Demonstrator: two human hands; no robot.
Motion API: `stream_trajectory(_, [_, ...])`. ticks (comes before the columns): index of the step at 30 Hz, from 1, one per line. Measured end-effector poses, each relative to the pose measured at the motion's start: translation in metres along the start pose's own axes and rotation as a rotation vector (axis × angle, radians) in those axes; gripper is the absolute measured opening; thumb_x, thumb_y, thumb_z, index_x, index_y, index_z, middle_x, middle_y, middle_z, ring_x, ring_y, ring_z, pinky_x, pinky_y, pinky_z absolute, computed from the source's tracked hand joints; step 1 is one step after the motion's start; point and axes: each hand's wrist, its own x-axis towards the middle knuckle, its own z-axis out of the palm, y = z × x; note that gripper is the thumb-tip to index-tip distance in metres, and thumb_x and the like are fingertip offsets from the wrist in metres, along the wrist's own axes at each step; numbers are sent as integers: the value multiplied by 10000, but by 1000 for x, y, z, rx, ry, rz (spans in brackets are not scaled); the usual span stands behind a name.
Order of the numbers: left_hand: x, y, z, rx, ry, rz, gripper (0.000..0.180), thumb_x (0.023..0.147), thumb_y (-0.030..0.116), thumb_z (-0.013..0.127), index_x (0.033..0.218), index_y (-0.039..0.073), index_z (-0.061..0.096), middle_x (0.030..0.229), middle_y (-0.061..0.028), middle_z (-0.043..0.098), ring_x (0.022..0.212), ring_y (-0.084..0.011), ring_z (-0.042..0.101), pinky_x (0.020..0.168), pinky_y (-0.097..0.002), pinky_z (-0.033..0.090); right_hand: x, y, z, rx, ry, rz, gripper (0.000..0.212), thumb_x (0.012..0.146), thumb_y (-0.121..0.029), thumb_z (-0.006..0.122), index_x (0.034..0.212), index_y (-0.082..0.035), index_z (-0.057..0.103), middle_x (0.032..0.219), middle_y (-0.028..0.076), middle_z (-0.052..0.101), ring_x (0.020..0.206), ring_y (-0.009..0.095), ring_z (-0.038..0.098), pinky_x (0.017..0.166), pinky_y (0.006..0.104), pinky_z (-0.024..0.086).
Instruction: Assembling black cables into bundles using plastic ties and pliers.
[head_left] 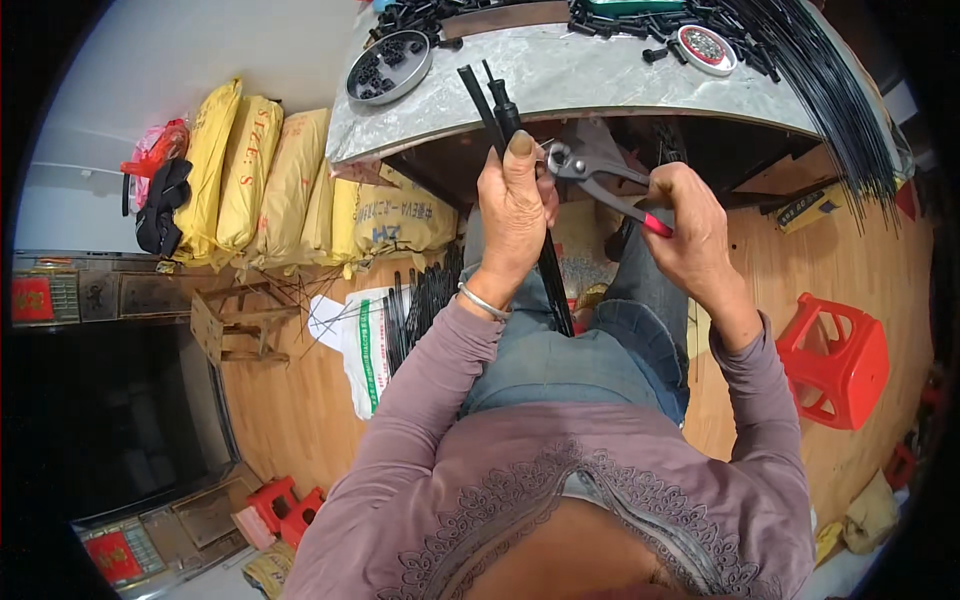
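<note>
Head view. From where I stand in the room, the work is held in front of the table (470,92), above the wearer's lap.

Left hand (513,212): fingers clamped round a bundle of black rods (482,105), thumb extended along it. A black ribbed fitting (505,108) projects above the thumb, beside the upper rod ends. The bundle's lower part runs down between the thighs.

Right hand (697,222): fingers wrapped round the handles of the pincers (606,194), which stand spread. The head of the tool lies just beside the left fingertips. I cannot tell whether the jaws grip anything, as the left hand covers that area.

Step in hand, as I judge it: applying the pincers to the held work close to the left grip. The next move calls for a steady left hand, jaws set squarely on the chosen spot, left fingertips kept clear, then an even squeeze of the handles.

Parts nearby: a round dish (378,99) of small black pieces stands on the table's left; long black rods (832,92) overhang its right edge.
</note>
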Motion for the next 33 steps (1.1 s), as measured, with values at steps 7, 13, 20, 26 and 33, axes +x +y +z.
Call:
stream_trajectory(7, [-5, 1, 3, 25, 15, 6, 529, 906, 602, 477, 945, 75, 474, 561, 25, 347, 435, -79, 355, 411, -231, 304, 8, -5, -14, -230, 28, -94, 440, 549, 54, 693, 923, -57, 491, 910, 98, 549, 867, 288, 548, 722, 339, 413])
stream_trajectory(13, [-4, 2, 4, 44, -10, 13, 562, 903, 624, 449, 959, 65, 476, 552, 25, 338, 435, -78, 358, 415, -234, 312, -1, -2, -24, -117, -151, -119, 307, 700, 38, 680, 925, -53, 491, 755, 77, 572, 668, 248, 595, 555, 311, 443])
stream_trajectory(20, [-8, 3, 10, 126, -31, 31, 596, 904, 641, 411, 908, 52, 503, 526, 22, 380, 416, -71, 395, 397, -227, 317, -6, -5, -38, 1296, -1080, 927, 200, 821, -71, 584, 937, -48, 423, 630, 92, 561, 415, 152, 555, 370, 255, 441])
stream_trajectory(26, [-11, 7, 10, 80, -47, 20, 610, 894, 643, 431, 841, 40, 506, 523, 28, 386, 401, -56, 396, 375, -210, 308, 6, -2, -45, 632, -655, 327, 260, 904, -120, 519, 1141, -17, 488, 789, 74, 597, 559, 98, 573, 522, 232, 486])
stream_trajectory(33, [-15, 3, 9, 45, -59, 36, 605, 890, 634, 455, 802, 37, 502, 528, 32, 400, 399, -42, 396, 365, -198, 290, -35, -16, -39, 1450, -997, 866, 262, 838, -143, 638, 1019, -32, 483, 688, 57, 554, 445, 99, 469, 404, 230, 420])
